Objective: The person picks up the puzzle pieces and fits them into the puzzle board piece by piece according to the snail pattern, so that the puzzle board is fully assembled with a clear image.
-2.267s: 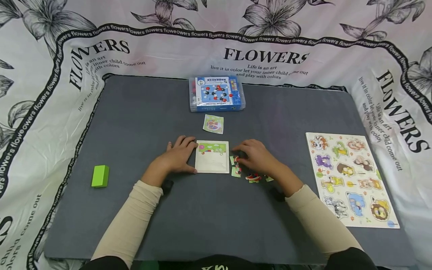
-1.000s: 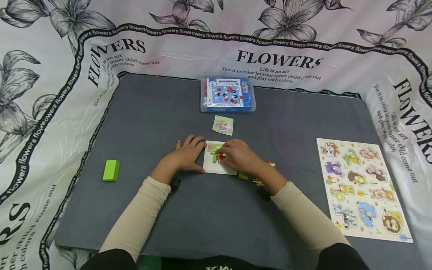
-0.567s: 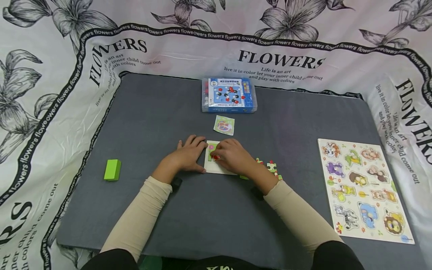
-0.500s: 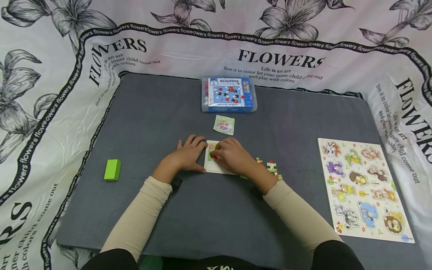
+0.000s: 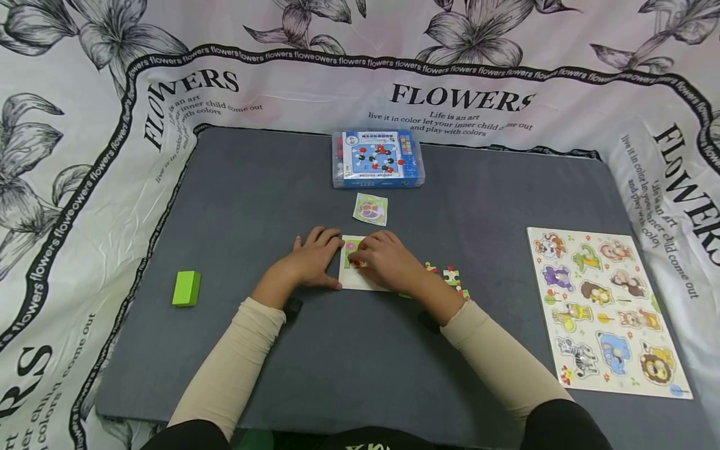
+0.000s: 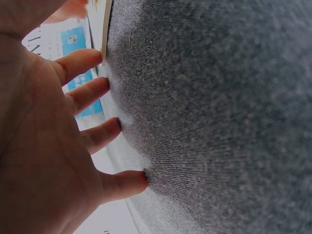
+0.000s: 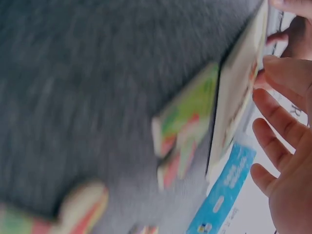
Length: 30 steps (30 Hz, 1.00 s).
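My left hand (image 5: 306, 262) rests with spread fingers at the left edge of a small white puzzle tray (image 5: 350, 280). In the left wrist view, the fingers (image 6: 90, 92) touch the grey cloth beside the tray's edge. Over the tray, my right hand (image 5: 388, 262) pinches a small red-marked puzzle piece (image 5: 358, 264) between thumb and forefinger, low against the tray. That hand hides much of the tray; green pieces show along its upper left. Loose puzzle pieces (image 5: 452, 276) lie right of the tray, some under the right wrist. A loose green-and-red piece (image 7: 192, 107) shows in the right wrist view.
Behind the tray lies a small picture card (image 5: 370, 209), and farther back a blue molecule-kit box (image 5: 378, 159). At the left stands a green block (image 5: 186, 288). An animal puzzle board (image 5: 607, 312) lies at the right on the grey table.
My right hand has moved left from the loose pieces onto the tray with a red-marked puzzle piece. Over the last half second it has barely moved. My left hand keeps its place.
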Each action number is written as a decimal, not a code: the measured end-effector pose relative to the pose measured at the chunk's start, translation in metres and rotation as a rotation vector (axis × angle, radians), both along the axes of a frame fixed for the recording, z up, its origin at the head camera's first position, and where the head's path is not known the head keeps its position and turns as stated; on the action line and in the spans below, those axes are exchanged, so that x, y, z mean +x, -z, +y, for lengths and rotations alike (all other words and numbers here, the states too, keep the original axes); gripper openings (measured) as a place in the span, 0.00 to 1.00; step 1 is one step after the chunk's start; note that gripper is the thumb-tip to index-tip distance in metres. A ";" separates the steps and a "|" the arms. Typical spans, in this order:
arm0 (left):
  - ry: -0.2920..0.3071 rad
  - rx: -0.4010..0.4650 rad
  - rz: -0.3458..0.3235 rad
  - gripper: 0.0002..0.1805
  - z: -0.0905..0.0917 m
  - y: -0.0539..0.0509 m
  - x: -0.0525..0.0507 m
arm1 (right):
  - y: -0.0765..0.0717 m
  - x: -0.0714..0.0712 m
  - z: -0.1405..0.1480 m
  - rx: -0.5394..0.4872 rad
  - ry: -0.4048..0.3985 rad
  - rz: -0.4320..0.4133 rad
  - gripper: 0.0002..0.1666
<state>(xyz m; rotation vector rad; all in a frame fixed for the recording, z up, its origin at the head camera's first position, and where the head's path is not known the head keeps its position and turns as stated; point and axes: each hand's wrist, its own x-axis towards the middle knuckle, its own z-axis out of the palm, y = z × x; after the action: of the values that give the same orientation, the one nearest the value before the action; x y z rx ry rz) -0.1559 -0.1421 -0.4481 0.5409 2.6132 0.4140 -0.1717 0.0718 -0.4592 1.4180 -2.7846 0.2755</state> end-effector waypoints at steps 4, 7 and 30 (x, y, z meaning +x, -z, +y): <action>0.007 0.005 0.003 0.49 0.003 0.004 0.000 | -0.006 0.000 0.019 -0.055 0.049 -0.042 0.16; 0.006 0.008 0.003 0.49 0.005 0.005 0.000 | -0.012 0.000 0.039 -0.094 0.079 -0.055 0.16; -0.009 0.036 -0.012 0.50 0.000 -0.001 0.003 | 0.003 0.021 0.132 -0.116 0.177 -0.070 0.15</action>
<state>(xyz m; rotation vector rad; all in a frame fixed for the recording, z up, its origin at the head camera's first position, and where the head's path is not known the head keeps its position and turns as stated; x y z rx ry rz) -0.1527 -0.1420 -0.4470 0.5370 2.6019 0.4663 -0.1511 0.2039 -0.4617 1.1518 -2.8711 0.4824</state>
